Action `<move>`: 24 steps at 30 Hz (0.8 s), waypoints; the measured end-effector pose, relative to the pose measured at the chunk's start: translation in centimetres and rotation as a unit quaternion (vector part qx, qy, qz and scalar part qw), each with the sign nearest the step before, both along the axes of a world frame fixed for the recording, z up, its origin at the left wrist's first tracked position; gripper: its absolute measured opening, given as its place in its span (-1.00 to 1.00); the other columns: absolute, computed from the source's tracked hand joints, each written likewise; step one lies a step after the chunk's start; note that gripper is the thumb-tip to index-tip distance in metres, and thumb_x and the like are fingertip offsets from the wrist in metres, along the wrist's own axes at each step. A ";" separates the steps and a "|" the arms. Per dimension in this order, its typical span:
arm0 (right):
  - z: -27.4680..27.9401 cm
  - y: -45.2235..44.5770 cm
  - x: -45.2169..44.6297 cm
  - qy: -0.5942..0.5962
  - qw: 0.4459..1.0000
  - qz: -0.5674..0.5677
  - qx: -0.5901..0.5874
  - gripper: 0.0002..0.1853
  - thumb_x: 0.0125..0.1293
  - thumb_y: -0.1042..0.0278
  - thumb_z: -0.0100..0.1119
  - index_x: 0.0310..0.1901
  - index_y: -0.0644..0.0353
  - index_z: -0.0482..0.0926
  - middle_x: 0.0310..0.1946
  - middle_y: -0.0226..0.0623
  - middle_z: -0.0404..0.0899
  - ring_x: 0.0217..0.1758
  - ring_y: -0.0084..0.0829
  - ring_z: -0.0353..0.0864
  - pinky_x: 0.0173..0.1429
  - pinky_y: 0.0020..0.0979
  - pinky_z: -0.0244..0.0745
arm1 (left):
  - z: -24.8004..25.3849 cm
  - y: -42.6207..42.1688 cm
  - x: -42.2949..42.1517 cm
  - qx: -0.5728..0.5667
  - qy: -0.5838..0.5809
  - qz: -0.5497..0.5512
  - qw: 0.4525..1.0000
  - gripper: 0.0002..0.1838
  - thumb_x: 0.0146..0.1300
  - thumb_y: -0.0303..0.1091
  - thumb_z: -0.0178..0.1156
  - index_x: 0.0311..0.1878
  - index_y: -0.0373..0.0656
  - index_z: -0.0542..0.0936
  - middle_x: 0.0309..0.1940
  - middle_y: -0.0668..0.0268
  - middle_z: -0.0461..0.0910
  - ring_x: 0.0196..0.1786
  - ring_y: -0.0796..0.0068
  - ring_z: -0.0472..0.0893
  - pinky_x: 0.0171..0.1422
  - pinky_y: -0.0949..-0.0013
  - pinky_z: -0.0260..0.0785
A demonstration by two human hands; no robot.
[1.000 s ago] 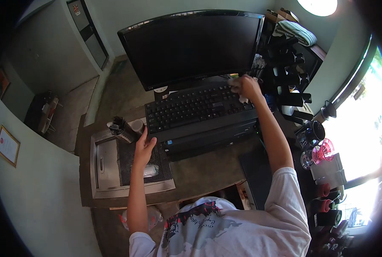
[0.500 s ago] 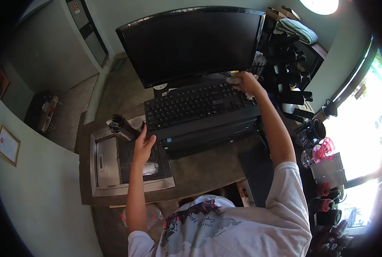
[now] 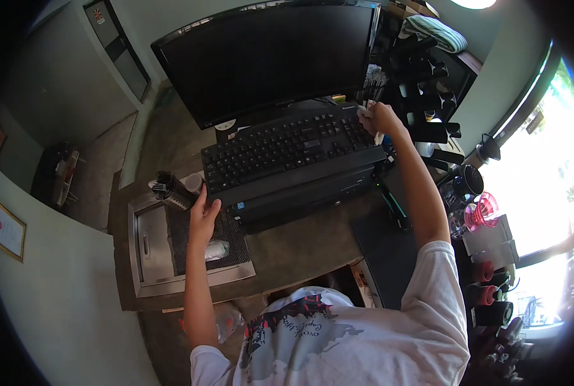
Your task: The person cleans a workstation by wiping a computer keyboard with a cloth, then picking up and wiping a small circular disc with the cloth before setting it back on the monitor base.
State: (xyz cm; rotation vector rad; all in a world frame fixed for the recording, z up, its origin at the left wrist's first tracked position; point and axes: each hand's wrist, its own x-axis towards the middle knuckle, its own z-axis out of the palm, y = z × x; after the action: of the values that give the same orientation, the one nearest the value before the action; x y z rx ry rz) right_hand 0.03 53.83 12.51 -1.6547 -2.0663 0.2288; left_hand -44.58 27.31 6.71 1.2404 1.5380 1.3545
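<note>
A black keyboard [image 3: 287,149] lies on top of a black computer case [image 3: 300,199], below a large dark monitor [image 3: 267,58]. My left hand [image 3: 203,215] grips the keyboard's left front corner, with the thumb near its front edge. At the keyboard's right end, my right hand [image 3: 384,121] is closed on a pale crumpled cloth, which touches the keys or the edge there. The cloth [image 3: 366,112] shows in front of the fingers and below them.
Left of the case, a metal tray [image 3: 142,257] holds a black mesh mat, a dark container of straws [image 3: 171,192] and a clear wrapped item [image 3: 217,250]. Stacked black cups, a pink dripper [image 3: 483,211] and boxes line the right side by the window.
The right hand with the cloth has moved along to the keyboard's right edge. Keyboard, monitor and left hand appear further left and the monitor higher, as the view has shifted.
</note>
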 end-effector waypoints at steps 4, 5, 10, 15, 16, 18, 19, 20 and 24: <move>0.4 -3.3 0.7 -0.056 0.993 0.057 0.082 -0.61 0.14 -0.04 0.26 -0.39 0.20 0.69 -0.47 -0.04 0.63 -0.25 0.00 0.62 -0.11 -0.16 0.54 | 0.8 0.1 0.1 -0.022 -0.004 -0.003 1.000 -0.31 0.34 -0.34 0.18 0.46 -0.20 0.12 0.11 0.39 0.45 -0.05 0.68 0.44 0.09 0.55 0.30; 0.6 -4.5 0.8 -0.084 0.984 0.094 0.129 -0.59 0.16 -0.06 0.22 -0.41 0.21 0.68 -0.47 -0.03 0.62 -0.23 -0.01 0.62 -0.10 -0.17 0.54 | 0.9 0.0 0.1 -0.034 -0.008 -0.002 0.999 -0.30 0.34 -0.37 0.18 0.45 -0.25 0.10 0.22 0.33 0.41 0.02 0.67 0.43 0.18 0.55 0.29; 2.1 -8.3 0.6 -0.095 0.993 0.062 0.040 -0.58 0.20 -0.06 0.17 -0.42 0.20 0.68 -0.47 -0.04 0.60 -0.15 -0.03 0.59 -0.03 -0.19 0.52 | 1.1 -0.1 0.2 -0.028 -0.022 -0.014 0.999 -0.31 0.35 -0.37 0.17 0.45 -0.26 0.09 0.24 0.33 0.39 0.03 0.66 0.42 0.19 0.54 0.29; 1.8 -11.3 0.8 -0.193 0.979 0.068 0.005 -0.64 0.21 0.04 0.15 -0.37 0.22 0.69 -0.43 -0.05 0.62 -0.17 -0.06 0.61 -0.05 -0.20 0.52 | 0.9 0.0 0.2 -0.028 -0.016 -0.018 0.999 -0.31 0.35 -0.37 0.17 0.46 -0.25 0.09 0.25 0.33 0.39 0.04 0.66 0.42 0.21 0.53 0.27; 2.3 -12.5 0.5 -0.219 0.973 0.070 -0.011 -0.68 0.21 0.10 0.15 -0.34 0.22 0.69 -0.43 -0.05 0.62 -0.18 -0.06 0.62 -0.06 -0.21 0.53 | 0.9 0.0 0.1 -0.026 -0.019 -0.020 0.999 -0.31 0.36 -0.37 0.17 0.46 -0.25 0.09 0.24 0.33 0.40 0.04 0.66 0.42 0.21 0.53 0.27; 3.5 -13.0 0.3 -0.247 0.966 0.074 -0.023 -0.71 0.21 0.16 0.14 -0.30 0.22 0.69 -0.43 -0.06 0.63 -0.19 -0.06 0.62 -0.07 -0.21 0.53 | 0.9 0.0 0.1 -0.021 -0.023 -0.018 0.999 -0.31 0.36 -0.36 0.17 0.46 -0.25 0.09 0.24 0.33 0.40 0.04 0.66 0.42 0.21 0.53 0.27; 4.1 -13.1 0.7 -0.200 0.970 0.110 -0.081 -0.76 0.19 0.25 0.13 -0.30 0.24 0.69 -0.43 -0.05 0.62 -0.20 -0.06 0.62 -0.07 -0.21 0.52 | 1.1 -0.1 0.2 -0.025 -0.020 -0.017 0.999 -0.31 0.36 -0.36 0.17 0.46 -0.25 0.08 0.24 0.33 0.40 0.04 0.67 0.42 0.21 0.53 0.27; 4.6 -13.1 1.1 -0.151 0.968 0.146 -0.138 -0.79 0.17 0.35 0.12 -0.29 0.26 0.68 -0.42 -0.04 0.62 -0.22 -0.07 0.63 -0.08 -0.21 0.52 | 1.2 -0.1 0.3 -0.029 -0.017 -0.017 0.999 -0.31 0.36 -0.36 0.17 0.46 -0.25 0.08 0.23 0.33 0.41 0.03 0.67 0.42 0.21 0.54 0.27; 4.5 -10.9 -0.2 0.083 0.981 0.156 -0.075 -0.74 0.08 0.45 0.11 -0.19 0.27 0.65 -0.38 -0.02 0.61 -0.16 -0.03 0.60 -0.04 -0.21 0.51 | -0.1 0.3 -0.2 -0.006 -0.003 -0.014 1.000 -0.31 0.35 -0.29 0.18 0.47 -0.14 0.11 -0.05 0.42 0.49 -0.13 0.68 0.45 -0.01 0.55 0.31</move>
State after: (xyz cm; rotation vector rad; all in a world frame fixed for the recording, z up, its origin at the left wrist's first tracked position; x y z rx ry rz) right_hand -0.22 42.95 17.02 -1.3311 -2.2155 0.6181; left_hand -44.76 27.58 6.65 1.2448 1.5170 1.3290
